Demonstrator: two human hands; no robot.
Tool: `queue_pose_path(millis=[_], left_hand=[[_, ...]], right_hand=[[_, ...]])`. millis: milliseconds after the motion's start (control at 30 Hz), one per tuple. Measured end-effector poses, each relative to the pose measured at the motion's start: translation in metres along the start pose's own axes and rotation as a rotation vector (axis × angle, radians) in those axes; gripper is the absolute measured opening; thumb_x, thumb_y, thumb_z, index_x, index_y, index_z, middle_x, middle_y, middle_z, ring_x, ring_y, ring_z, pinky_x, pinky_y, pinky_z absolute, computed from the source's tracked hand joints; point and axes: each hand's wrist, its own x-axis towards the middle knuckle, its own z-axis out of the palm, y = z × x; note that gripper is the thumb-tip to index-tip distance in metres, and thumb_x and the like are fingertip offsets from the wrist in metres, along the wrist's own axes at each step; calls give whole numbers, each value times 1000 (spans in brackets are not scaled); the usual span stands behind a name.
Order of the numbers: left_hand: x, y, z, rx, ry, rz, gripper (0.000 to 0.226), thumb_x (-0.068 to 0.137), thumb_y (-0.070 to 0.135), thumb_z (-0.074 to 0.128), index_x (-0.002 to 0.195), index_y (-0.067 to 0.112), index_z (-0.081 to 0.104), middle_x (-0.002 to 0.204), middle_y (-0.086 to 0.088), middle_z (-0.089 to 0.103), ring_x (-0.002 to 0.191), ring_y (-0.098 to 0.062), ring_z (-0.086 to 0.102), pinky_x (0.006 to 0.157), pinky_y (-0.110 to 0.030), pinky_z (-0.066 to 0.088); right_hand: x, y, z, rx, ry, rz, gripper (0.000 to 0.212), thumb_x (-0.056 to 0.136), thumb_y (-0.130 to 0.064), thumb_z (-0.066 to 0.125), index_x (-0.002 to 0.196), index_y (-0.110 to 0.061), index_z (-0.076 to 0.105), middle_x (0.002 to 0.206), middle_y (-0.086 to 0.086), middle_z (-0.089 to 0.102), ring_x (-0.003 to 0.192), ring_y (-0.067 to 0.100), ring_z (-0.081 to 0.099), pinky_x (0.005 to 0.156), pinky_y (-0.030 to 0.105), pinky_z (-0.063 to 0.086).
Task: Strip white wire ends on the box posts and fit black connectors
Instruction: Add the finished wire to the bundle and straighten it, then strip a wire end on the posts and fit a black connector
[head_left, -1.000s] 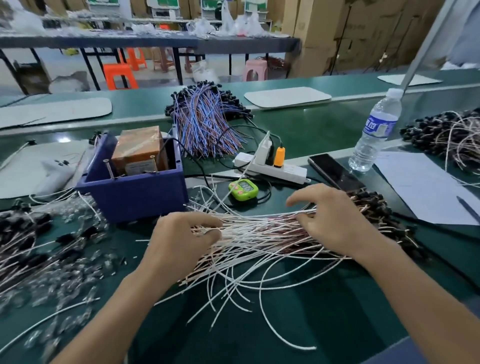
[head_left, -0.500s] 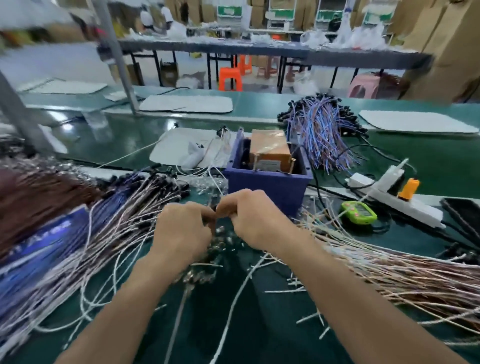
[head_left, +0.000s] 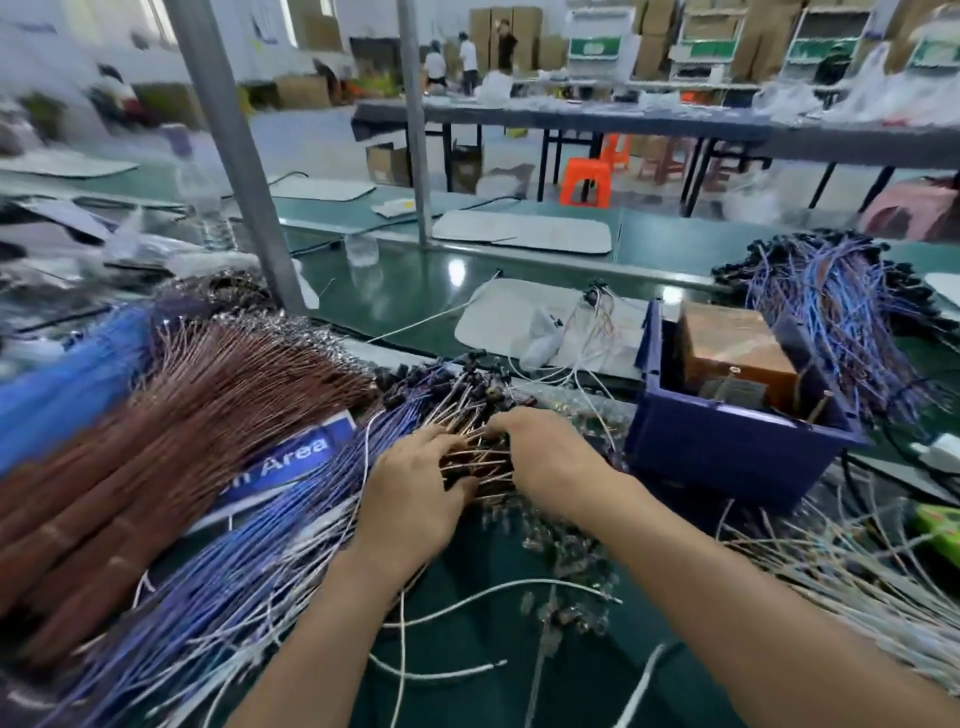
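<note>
My left hand (head_left: 410, 493) and my right hand (head_left: 550, 457) meet over a heap of thin wires tipped with black connectors (head_left: 457, 395), just left of the blue box (head_left: 727, 452). Both hands have their fingers curled into a small bunch of wires (head_left: 478, 460) and grip it from either side. The box holds an orange-brown block (head_left: 732, 348), and thin metal posts (head_left: 818, 408) stand up from it. A spread of white wires (head_left: 857, 587) lies at the right. A loose white wire (head_left: 467, 597) curves on the green mat below my hands.
Brown wire bundles (head_left: 156, 441) and blue-white wires (head_left: 249, 561) fill the left. Small clear parts (head_left: 566, 561) lie under my right wrist. A blue wire bundle (head_left: 841, 322) sits behind the box. A grey pole (head_left: 234, 156) rises at the back left, and a green timer (head_left: 940, 525) shows at the right edge.
The view has swung left. Both hands left the white wire spread on the right, passed in front of the box, and now grip wires in the connector heap to its left.
</note>
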Motion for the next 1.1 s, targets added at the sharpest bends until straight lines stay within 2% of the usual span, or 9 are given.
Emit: queue_pose_path(millis=[133, 267, 400, 467, 567, 667, 867, 1033, 1100], left_hand=[[0, -2, 3, -115, 101, -25, 25, 87, 31, 79, 111, 24, 75, 123, 12, 68, 115, -15, 60, 101, -26, 39], [-2, -3, 3, -217, 182, -51, 16, 82, 24, 84, 97, 22, 78, 111, 13, 71, 109, -11, 60, 91, -11, 30], [-2, 4, -7, -216, 212, -1, 27, 82, 22, 84, 109, 24, 78, 113, 8, 74, 112, -15, 63, 101, -27, 43], [-2, 9, -17, -231, 176, -25, 31, 89, 28, 79, 119, 26, 76, 116, 7, 75, 110, -14, 66, 98, -30, 48], [2, 16, -39, -451, 46, -79, 16, 97, 26, 71, 110, 30, 80, 95, 12, 80, 79, -10, 72, 70, -28, 57], [5, 20, -68, -688, -6, -99, 24, 94, 11, 73, 87, 32, 81, 78, 3, 79, 73, -20, 73, 77, -42, 60], [2, 27, -108, -814, -143, -57, 21, 85, 10, 78, 90, 30, 83, 81, -3, 79, 77, -12, 73, 69, -21, 58], [-6, 53, -108, -750, -55, -6, 23, 85, 9, 80, 82, 31, 83, 78, 2, 79, 76, -13, 73, 74, -21, 59], [-10, 71, -110, -741, -48, 90, 22, 84, 14, 82, 84, 36, 83, 74, 6, 78, 67, -14, 71, 66, -24, 58]], right_hand=[[2, 3, -8, -53, 40, 76, 33, 85, 5, 54, 95, -21, 72, 98, 4, 71, 92, 27, 66, 82, 37, 55], [-1, 1, -9, -112, 18, 26, 23, 92, 0, 54, 100, -16, 69, 105, 5, 64, 98, 26, 61, 87, 42, 53], [-9, -3, -14, -66, 137, 0, 29, 90, 7, 48, 91, -21, 47, 81, 0, 58, 75, 26, 56, 61, 41, 41], [-17, -7, -23, -32, 246, -21, 32, 92, 8, 47, 91, -23, 43, 68, 0, 56, 63, 24, 54, 54, 42, 40], [-33, -14, -45, 68, 385, -54, 31, 99, 3, 44, 95, -27, 42, 66, 1, 56, 55, 20, 54, 50, 44, 45], [-57, -10, -67, 183, 496, -34, 26, 105, -8, 42, 94, -31, 45, 65, -1, 58, 52, 13, 52, 47, 39, 45], [-113, 20, -89, 342, 627, 63, 27, 104, -12, 50, 93, -35, 59, 66, -6, 61, 67, 1, 59, 50, 18, 46], [-159, 46, -88, 380, 385, 143, 34, 100, -14, 57, 83, -40, 69, 67, -6, 68, 44, 4, 46, 42, 22, 37], [-176, 54, -90, 442, 259, 143, 33, 99, -12, 61, 84, -40, 71, 69, -5, 70, 47, 5, 45, 46, 23, 37]])
